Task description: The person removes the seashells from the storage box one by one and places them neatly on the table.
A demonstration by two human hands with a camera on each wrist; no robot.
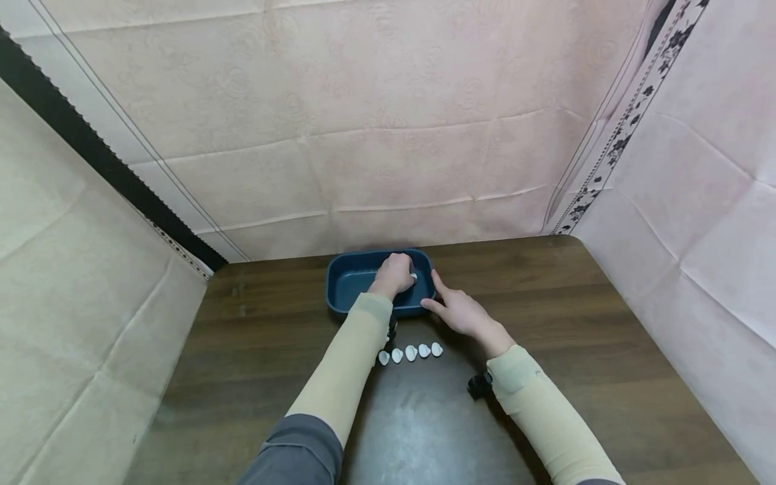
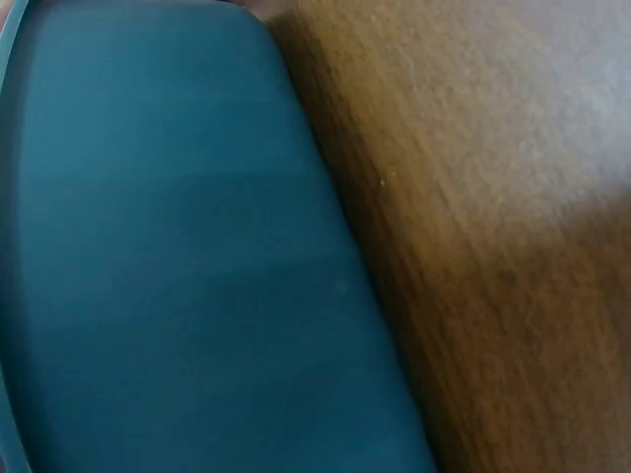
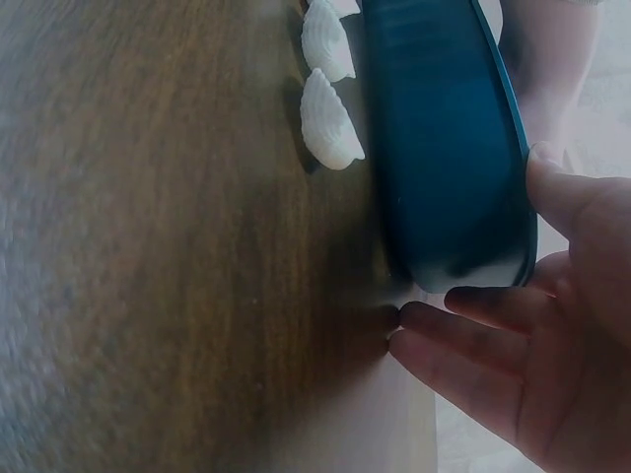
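Observation:
A dark blue rectangular tray (image 1: pixel 358 264) stands near the table's back edge. My left hand (image 1: pixel 395 273) reaches into its right half with curled fingers and holds a white seashell (image 1: pixel 414 277), mostly hidden by the hand. At the tray's right end, my right hand (image 1: pixel 463 311) rests with thumb and fingers spread. The right wrist view shows its thumb (image 3: pixel 552 182) on the tray's rim and the fingers fairly straight by the end wall. Several ribbed white seashells (image 1: pixel 411 353) lie in a row in front of the tray. Only the tray's outer wall (image 2: pixel 187 246) fills the left wrist view.
The brown wooden table (image 1: pixel 273 364) has a shiny grey area (image 1: pixel 418 424) at the middle front. Pale cloth (image 1: pixel 388 168) hangs behind the table and on both sides. A dark wrist camera (image 1: pixel 480 385) sits at the right wrist.

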